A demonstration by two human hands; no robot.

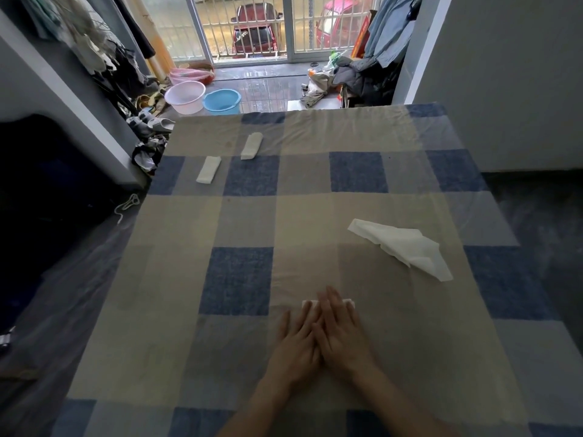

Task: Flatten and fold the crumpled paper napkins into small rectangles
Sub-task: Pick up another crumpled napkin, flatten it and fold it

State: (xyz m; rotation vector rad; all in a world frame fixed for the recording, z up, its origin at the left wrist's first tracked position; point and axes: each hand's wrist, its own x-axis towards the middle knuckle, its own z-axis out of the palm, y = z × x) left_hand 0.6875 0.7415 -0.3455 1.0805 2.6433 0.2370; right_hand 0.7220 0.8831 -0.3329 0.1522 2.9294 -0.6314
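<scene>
Napkins: two folded rectangles (208, 174) (251, 146) lie at eleven o'clock; our flat left hand (295, 345) and right hand (342, 334) press a third napkin (349, 302); one crumpled napkin (407, 247) remains at two o'clock.

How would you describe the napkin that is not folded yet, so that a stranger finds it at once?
Look at the checked cloth covering the table, then at its right side, beyond the two hands. The unfolded napkin lies there alone: a loose, creased white sheet, far larger than the two small folded rectangles at far left.
</scene>
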